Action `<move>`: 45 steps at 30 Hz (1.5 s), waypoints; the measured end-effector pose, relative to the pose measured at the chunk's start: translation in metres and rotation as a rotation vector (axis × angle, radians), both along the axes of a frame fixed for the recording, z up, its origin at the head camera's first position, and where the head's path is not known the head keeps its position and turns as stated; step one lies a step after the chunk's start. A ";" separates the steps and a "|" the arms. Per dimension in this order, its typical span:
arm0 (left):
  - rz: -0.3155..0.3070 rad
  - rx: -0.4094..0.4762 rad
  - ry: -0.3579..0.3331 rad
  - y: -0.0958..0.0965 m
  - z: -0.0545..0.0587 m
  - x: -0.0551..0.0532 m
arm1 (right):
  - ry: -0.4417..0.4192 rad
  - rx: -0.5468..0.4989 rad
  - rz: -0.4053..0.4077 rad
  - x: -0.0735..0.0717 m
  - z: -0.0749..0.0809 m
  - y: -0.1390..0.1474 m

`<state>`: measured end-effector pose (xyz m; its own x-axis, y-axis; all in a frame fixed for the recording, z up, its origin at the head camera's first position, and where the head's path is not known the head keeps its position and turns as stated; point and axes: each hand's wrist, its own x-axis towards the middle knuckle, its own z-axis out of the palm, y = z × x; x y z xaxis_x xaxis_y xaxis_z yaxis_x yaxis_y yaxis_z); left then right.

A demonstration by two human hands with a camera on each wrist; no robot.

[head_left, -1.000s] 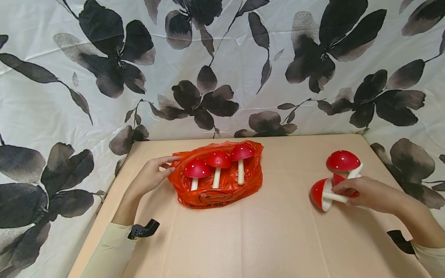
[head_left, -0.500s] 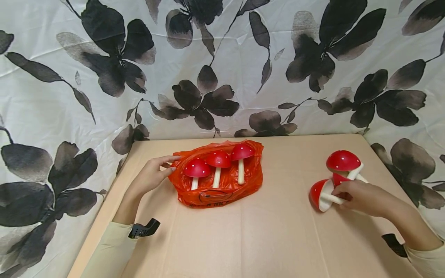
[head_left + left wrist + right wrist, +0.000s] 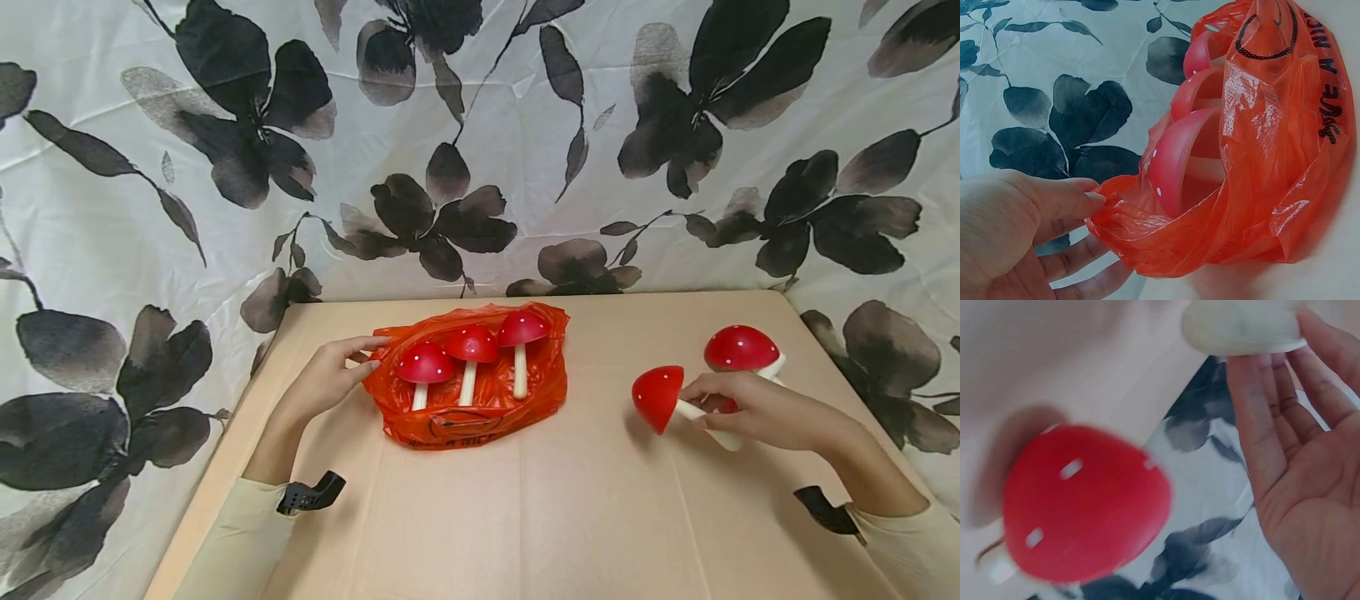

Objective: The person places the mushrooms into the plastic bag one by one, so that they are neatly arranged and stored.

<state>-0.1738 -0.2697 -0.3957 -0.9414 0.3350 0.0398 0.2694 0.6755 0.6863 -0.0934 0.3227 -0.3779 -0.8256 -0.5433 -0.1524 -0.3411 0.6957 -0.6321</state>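
Note:
My left hand (image 3: 330, 379) pinches the left edge of a red-orange plastic bag (image 3: 480, 429), thumb against fingers in the left wrist view. Inside the bag's opening lie three toy mushrooms with white-dotted red caps, the nearest cap (image 3: 1172, 165) facing that hand. At the right, my right hand (image 3: 772, 412) grips the pale stem of a red-capped toy mushroom (image 3: 657, 398), its cap tilted left. Only the whitish stem (image 3: 1241, 328) of it shows in the right wrist view. Behind that hand lies another mushroom (image 3: 741, 348); a bit of red beside the fingers is mostly hidden.
Everything stands on a light wooden-toned table (image 3: 525, 517). A white cloth (image 3: 540, 150) with dark flowers hangs behind its back edge and along both sides. Dark straps sit at both sleeve cuffs.
My right hand has drawn the mushroom it holds leftward, away from the others, and its cap has turned. My left hand and the bag have stayed put.

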 end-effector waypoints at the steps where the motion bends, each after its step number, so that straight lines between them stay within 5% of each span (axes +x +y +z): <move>1: 0.001 -0.004 0.000 0.000 0.000 0.000 | -0.001 -0.020 -0.001 -0.001 0.002 -0.005; 8: 0.005 -0.015 0.002 0.000 0.002 -0.001 | -0.012 -0.138 -0.043 -0.015 0.016 -0.038; 17: -0.004 -0.014 0.005 -0.001 0.003 -0.002 | -0.142 -0.326 -0.139 -0.030 0.020 -0.069; 23: -0.006 -0.015 0.014 -0.001 0.003 -0.001 | -0.178 -0.453 -0.109 -0.041 0.019 -0.089; 35: -0.007 -0.016 0.007 -0.001 0.003 0.000 | -0.363 -0.670 -0.092 -0.056 0.011 -0.124; 45: -0.022 -0.010 0.000 -0.002 0.002 0.001 | -0.557 -0.952 0.008 -0.065 0.001 -0.144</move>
